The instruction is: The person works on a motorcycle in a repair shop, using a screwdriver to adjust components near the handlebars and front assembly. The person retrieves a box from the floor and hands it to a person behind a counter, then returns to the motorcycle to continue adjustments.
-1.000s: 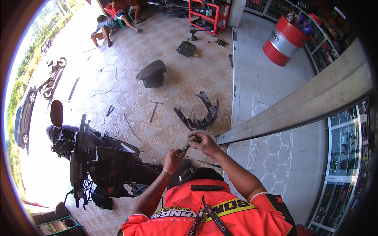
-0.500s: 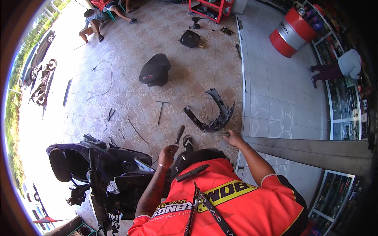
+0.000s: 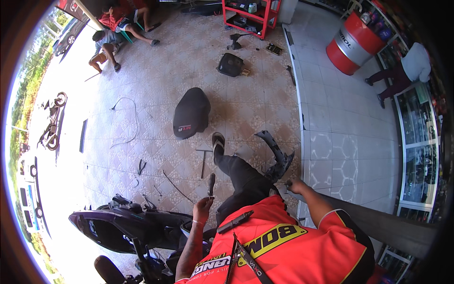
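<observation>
My left hand (image 3: 202,208) is closed around the lower end of a screwdriver (image 3: 211,184), its dark handle pointing up and away from me. To the right, my right hand (image 3: 297,186) has its fingers curled, with a small dark end showing at them; what it is I cannot make out. Just beyond that hand lies a dark curved plastic fairing (image 3: 280,160), partly hidden behind my extended leg. The partly stripped scooter (image 3: 127,227) stands beside my left forearm. A T-handle wrench (image 3: 203,163) lies on the tiles ahead of the screwdriver.
A black scooter seat (image 3: 191,113) sits on the floor ahead. Pliers (image 3: 141,166) and a cable (image 3: 177,185) lie to the left. Farther off are a black box-like part (image 3: 230,65), a red tool cart (image 3: 250,18) and a red-and-white drum (image 3: 354,43). Several people are around.
I have moved forward, one leg now stretched out ahead. The scooter has slid lower in the view. My left hand still holds the screwdriver, now more upright.
</observation>
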`<action>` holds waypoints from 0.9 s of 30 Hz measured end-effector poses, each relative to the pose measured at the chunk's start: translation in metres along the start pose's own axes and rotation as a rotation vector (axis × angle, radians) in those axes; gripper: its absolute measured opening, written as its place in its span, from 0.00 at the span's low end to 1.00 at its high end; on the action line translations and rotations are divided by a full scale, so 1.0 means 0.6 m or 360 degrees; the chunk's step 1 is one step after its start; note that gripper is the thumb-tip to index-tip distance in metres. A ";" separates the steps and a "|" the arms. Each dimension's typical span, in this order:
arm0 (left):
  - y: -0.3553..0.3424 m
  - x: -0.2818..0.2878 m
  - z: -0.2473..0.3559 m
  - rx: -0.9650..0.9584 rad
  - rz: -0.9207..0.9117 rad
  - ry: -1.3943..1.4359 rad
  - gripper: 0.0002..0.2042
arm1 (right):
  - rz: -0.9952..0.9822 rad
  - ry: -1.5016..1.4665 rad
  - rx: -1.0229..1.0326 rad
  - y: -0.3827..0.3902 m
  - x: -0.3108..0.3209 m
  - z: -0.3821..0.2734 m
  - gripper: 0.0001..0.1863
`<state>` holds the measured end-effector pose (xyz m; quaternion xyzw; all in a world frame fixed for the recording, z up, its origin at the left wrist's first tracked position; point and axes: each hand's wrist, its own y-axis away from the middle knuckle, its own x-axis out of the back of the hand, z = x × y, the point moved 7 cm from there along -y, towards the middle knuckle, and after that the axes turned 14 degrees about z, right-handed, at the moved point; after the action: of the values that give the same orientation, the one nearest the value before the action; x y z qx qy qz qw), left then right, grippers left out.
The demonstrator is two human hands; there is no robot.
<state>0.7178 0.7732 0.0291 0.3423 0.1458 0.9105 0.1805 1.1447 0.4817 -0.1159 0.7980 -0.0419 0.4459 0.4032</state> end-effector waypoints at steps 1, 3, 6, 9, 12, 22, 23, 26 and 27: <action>-0.021 -0.004 0.007 0.0040 -0.0016 0.0013 0.14 | 0.0203 -0.0139 -0.0073 -0.055 0.044 -0.035 0.24; -0.067 -0.012 0.022 0.0077 -0.0041 -0.0032 0.14 | 0.0435 -0.0137 0.0061 -0.173 0.139 -0.139 0.21; -0.149 -0.021 0.049 0.0121 -0.0021 -0.0083 0.15 | 0.0582 -0.0453 0.0437 -0.327 0.266 -0.335 0.20; -0.250 -0.033 0.105 0.0120 0.0057 -0.0067 0.14 | 0.0488 -0.0682 0.0782 -0.469 0.351 -0.529 0.21; -0.407 -0.081 0.203 0.0170 0.0024 -0.0037 0.14 | 0.0172 -0.0805 0.0976 -0.565 0.406 -0.654 0.27; -0.787 -0.175 0.623 -0.0563 -0.0186 -0.0199 0.11 | -0.0212 -0.1713 0.0536 -0.781 0.767 -0.678 0.18; -0.823 -0.185 0.650 -0.0544 -0.0186 -0.0173 0.11 | -0.0158 -0.1697 0.0568 -0.798 0.814 -0.676 0.18; -0.920 -0.206 0.713 -0.0334 -0.0329 0.0039 0.11 | -0.0108 -0.1742 0.0566 -0.850 0.931 -0.672 0.19; -0.952 -0.209 0.746 -0.0361 -0.0351 0.0173 0.11 | -0.0097 -0.1817 0.0544 -0.871 0.963 -0.669 0.19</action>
<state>1.2389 1.2923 0.0588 0.2519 0.0885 0.9130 0.3085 1.4415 1.2750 0.1096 0.9660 -0.1568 -0.0648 0.1952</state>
